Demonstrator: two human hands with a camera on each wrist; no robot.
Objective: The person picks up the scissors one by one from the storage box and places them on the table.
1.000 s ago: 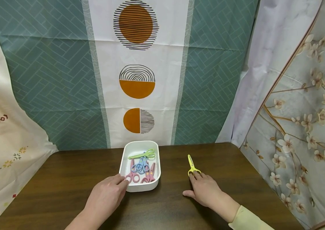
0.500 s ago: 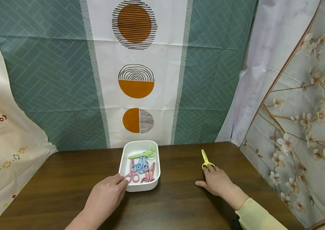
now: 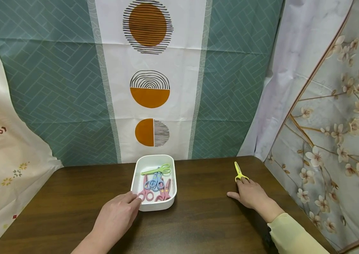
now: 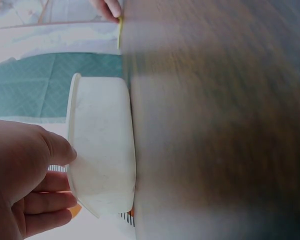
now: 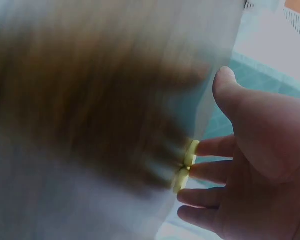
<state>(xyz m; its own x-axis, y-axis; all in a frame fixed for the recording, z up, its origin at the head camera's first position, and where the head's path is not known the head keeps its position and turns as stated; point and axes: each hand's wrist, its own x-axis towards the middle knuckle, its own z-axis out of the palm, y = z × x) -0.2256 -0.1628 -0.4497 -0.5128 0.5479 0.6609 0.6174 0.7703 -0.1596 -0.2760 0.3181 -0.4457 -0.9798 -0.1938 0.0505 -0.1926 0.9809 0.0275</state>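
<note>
A white plastic tray on the dark table holds green scissors, blue scissors and pink scissors. At its near left corner my left hand grips the rim; the left wrist view shows the thumb at the rim and fingers bent beside the wall. To the right, yellow scissors lie flat, blades pointing away. My right hand rests its straight fingertips on their handle loops, its thumb spread out to the side. The loops show under the fingertips in the right wrist view.
The brown wooden table ends at a green and white patterned cloth behind it. A floral curtain hangs along the right side, and a cream cloth along the left.
My right hand has slid the yellow scissors to the right and slightly away across the table. The left hand and the tray have stayed in place.
</note>
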